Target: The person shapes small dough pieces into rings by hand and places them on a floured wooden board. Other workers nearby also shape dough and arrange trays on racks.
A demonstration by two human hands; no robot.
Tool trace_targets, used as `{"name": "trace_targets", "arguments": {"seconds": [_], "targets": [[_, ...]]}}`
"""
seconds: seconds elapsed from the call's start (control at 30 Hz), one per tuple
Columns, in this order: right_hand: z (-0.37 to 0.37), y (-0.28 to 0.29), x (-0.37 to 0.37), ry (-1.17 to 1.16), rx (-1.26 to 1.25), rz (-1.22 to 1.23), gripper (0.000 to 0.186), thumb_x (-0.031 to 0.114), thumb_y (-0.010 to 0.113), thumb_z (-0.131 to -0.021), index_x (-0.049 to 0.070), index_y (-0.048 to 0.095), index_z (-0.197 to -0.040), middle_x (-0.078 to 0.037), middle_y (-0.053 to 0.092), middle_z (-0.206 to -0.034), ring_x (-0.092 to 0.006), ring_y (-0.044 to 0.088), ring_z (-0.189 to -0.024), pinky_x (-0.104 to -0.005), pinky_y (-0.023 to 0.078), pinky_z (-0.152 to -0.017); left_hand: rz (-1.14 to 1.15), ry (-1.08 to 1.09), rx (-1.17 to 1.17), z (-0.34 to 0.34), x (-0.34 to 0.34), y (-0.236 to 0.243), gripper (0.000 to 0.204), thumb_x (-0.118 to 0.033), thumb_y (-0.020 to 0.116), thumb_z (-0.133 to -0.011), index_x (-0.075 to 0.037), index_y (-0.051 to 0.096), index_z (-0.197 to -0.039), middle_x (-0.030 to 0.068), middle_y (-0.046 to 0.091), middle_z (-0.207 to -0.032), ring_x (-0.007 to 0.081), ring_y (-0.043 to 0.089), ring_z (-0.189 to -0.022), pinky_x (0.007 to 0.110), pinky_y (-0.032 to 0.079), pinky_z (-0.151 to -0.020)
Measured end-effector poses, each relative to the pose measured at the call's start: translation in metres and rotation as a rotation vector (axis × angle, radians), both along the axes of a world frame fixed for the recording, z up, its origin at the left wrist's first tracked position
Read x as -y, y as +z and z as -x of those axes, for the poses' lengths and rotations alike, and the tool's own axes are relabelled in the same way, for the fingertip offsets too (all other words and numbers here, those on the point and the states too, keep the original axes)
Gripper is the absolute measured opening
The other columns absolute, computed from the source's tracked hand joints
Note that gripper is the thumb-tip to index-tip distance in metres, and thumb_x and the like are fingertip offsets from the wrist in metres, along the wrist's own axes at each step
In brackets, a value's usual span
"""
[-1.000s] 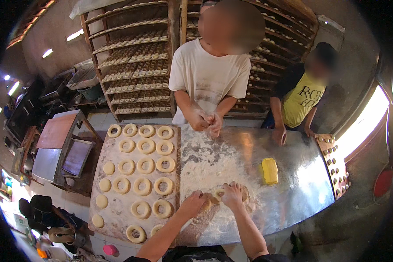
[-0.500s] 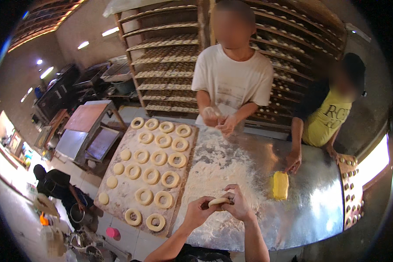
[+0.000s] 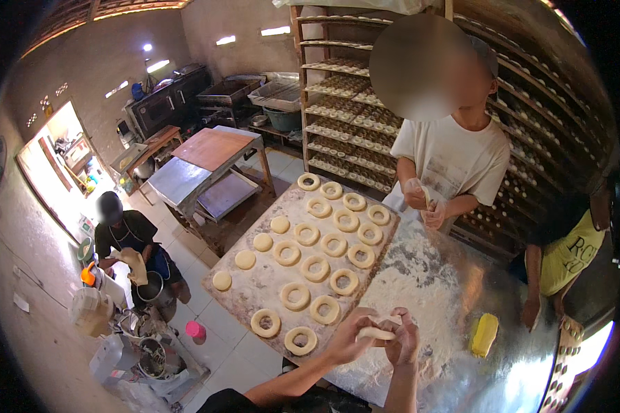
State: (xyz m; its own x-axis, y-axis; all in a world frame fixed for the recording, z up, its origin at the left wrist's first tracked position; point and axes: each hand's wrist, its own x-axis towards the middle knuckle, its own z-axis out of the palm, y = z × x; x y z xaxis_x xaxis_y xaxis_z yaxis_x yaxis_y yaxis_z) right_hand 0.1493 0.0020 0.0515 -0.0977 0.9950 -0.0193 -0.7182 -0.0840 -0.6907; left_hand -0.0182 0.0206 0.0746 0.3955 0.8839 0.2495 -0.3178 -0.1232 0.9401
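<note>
- Leaving gaps between the dough rings [image 3: 295, 306] on the board [image 3: 255, 286] at left should stop them sticking together.
- The left hand [image 3: 348, 341] has its grip pinching the left end of a pale dough piece [image 3: 375, 334], above the desk's [image 3: 506, 299] near part; light, even pressure should avoid thin spots.
- The right hand [image 3: 404, 337] meets its right end, fingers bent upward; I cannot tell whether that grip closes.
- Flour [image 3: 427, 275] farther right would curb tackiness.

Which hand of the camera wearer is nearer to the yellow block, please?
Right. The right hand is left of the yellow block, with floured tabletop between; the left hand is farther left, at the dough piece's left end.
</note>
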Motion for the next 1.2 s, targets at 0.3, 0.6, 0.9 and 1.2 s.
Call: {"name": "trace_targets", "arguments": {"seconds": [0.3,0.6,0.9,1.2], "targets": [[0.113,0.013,-0.038,-0.010,0.622,0.025,0.066,0.058,0.037,-0.103,0.001,0.045,-0.137,-0.012,0.055,-0.127,-0.0201,0.061,-0.100,-0.0325,0.049,-0.093,-0.293,0.437,-0.605,0.088,-0.025,-0.002,0.026,-0.031,0.048,-0.104,-0.006,0.053,-0.109,0.0164,0.061,-0.064,0.0404,0.064,-0.061,0.046,0.051,-0.056],[0.199,0.022,-0.061,0.032,0.760,-0.194,0.082,0.072,0.036,-0.097,0.002,0.039,-0.139,-0.018,0.053,-0.128,-0.0274,0.059,-0.111,-0.0382,0.050,-0.093,-0.296,0.438,-0.688,0.168,-0.044,-0.015,0.021,-0.024,0.051,-0.103,-0.004,0.053,-0.110,0.0171,0.063,-0.066,0.0379,0.065,-0.060,0.047,0.049,-0.052],[0.249,0.023,-0.095,0.094,0.669,-0.416,0.060,0.058,0.042,-0.102,0.006,0.042,-0.132,-0.016,0.065,-0.103,-0.0223,0.065,-0.086,-0.0338,0.055,-0.070,-0.219,0.468,-0.518,0.220,-0.069,-0.008,0.013,-0.017,0.051,-0.103,-0.005,0.056,-0.107,0.0196,0.063,-0.073,0.0401,0.065,-0.063,0.044,0.051,-0.056],[0.263,0.009,-0.119,-0.111,0.521,-0.172,0.047,0.044,0.049,-0.100,0.001,0.058,-0.116,-0.015,0.058,-0.122,-0.0191,0.064,-0.093,-0.0291,0.051,-0.071,-0.164,0.475,-0.590,0.239,-0.090,-0.009,0.020,-0.025,0.046,-0.106,-0.008,0.056,-0.104,0.0146,0.064,-0.065,0.0388,0.067,-0.061,0.048,0.051,-0.054]]}}
